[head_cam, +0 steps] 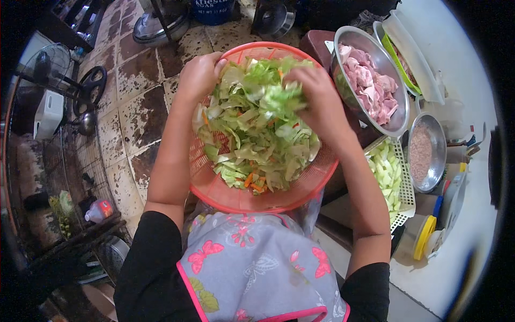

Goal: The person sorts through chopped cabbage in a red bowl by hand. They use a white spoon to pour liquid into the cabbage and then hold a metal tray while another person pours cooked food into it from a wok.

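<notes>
A round red-orange plastic strainer basket (pixel 263 203) sits before me, just beyond my apron, filled with chopped leafy greens (pixel 257 137) and small orange pieces that look like carrot. My left hand (pixel 203 74) grips the basket's upper left rim, its thumb over the edge. Inside the upper right part of the basket, my right hand (pixel 316 94) has its fingers curled into a clump of greens, which is blurred by motion. The fingertips are partly hidden by the leaves.
To the right stand a steel bowl of raw meat pieces (pixel 368 82), a perforated tray of cut pale-green vegetable (pixel 386 173) and a steel bowl of pinkish grains or mince (pixel 420 155). Yellow-lidded containers (pixel 425 237) are beyond. A blue gas cylinder (pixel 212 10) stands on the tiled floor ahead.
</notes>
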### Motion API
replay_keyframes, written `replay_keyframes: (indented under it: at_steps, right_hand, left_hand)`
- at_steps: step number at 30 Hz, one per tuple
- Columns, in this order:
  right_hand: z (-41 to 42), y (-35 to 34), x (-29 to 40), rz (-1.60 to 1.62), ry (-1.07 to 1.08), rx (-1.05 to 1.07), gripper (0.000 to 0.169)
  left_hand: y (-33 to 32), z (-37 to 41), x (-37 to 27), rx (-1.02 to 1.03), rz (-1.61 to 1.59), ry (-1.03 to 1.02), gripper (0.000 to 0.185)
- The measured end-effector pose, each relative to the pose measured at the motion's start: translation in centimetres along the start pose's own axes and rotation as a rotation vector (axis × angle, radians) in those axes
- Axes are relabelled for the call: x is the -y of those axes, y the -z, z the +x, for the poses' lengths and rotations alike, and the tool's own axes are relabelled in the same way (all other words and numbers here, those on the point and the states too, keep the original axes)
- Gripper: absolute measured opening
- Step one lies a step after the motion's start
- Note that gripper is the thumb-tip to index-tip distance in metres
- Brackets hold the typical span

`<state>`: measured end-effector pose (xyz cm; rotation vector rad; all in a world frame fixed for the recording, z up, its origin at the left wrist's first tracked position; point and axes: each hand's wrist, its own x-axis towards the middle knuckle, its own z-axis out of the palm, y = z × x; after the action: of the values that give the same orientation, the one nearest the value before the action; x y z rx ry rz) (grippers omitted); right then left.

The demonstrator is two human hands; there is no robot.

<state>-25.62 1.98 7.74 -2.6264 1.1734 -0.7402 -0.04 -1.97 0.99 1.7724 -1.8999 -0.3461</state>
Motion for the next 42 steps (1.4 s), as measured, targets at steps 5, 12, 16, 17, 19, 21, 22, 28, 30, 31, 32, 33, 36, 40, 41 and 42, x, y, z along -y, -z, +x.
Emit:
replay_keyframes:
  at_steps: [5,12,16,17,19,21,22,28,30,31,32,33,36,40,41,42]
  right_hand:
    - [3.5,-0.9,-2.1,-0.095,-0.140,0.009,0.058]
    - [3.2,-1.4,2.0,-0.318,-0.240,0.157,0.075]
    - [1.7,-3.6,8.8,-0.350,-0.043,0.060,0.045]
    - [0.6,-6.2,9.7,-0.237,0.017,0.059,0.030]
    - [-2.6,-12.4,10.5,0.051,-0.106,0.195,0.023]
    - [-5.0,-18.6,9.1,0.070,-0.078,0.355,0.021]
    - [-5.6,-20.8,8.4,0.075,-0.076,0.373,0.021]
    - [-4.4,-16.0,6.7,0.929,-0.421,0.511,0.020]
    - [-4.3,-13.0,5.5,1.138,-0.570,0.429,0.018]
    - [-4.5,-12.1,4.7,1.068,-0.542,0.370,0.019]
    - [-4.7,-11.1,4.1,0.997,-0.516,0.310,0.020]
    - [-4.9,-9.9,3.4,0.921,-0.494,0.243,0.021]
    - [-2.4,-3.4,3.8,0.594,-0.352,0.021,0.026]
    - [-2.7,-2.6,2.5,0.065,-0.102,-0.042,0.027]
    - [-3.0,-2.1,2.6,0.054,-0.165,-0.077,0.026]
    - [-2.8,-1.1,3.7,0.051,-0.218,-0.099,0.026]
  left_hand:
    - [0.2,0.1,-0.3,0.011,0.014,-0.010,0.030]
    - [0.1,0.0,-0.3,0.019,0.017,0.001,0.030]
    - [0.3,-0.4,0.2,0.046,0.014,0.066,0.030]
    - [0.3,-0.5,0.1,0.034,0.031,0.063,0.030]
    - [0.2,-0.2,-0.6,0.009,0.032,0.020,0.029]
    - [0.3,0.0,-0.9,-0.019,0.025,-0.027,0.028]
    - [0.4,0.2,-1.3,0.006,0.029,-0.023,0.029]
    - [0.5,-0.2,-0.1,0.035,0.025,0.007,0.032]
    - [0.3,0.0,-0.5,0.041,0.020,0.005,0.032]
    - [0.1,0.0,-0.6,0.020,0.015,0.010,0.030]
    - [0.0,-0.1,-0.5,0.000,0.010,0.013,0.028]
    - [0.0,-0.1,-0.8,-0.019,0.001,0.007,0.026]
    - [0.5,-0.1,0.1,-0.014,-0.005,-0.009,0.028]
    - [0.4,0.2,-0.3,0.021,0.011,-0.032,0.031]
    - [0.3,0.3,-0.2,0.017,0.028,-0.045,0.033]
    - [0.4,0.1,0.2,0.016,0.020,-0.038,0.033]
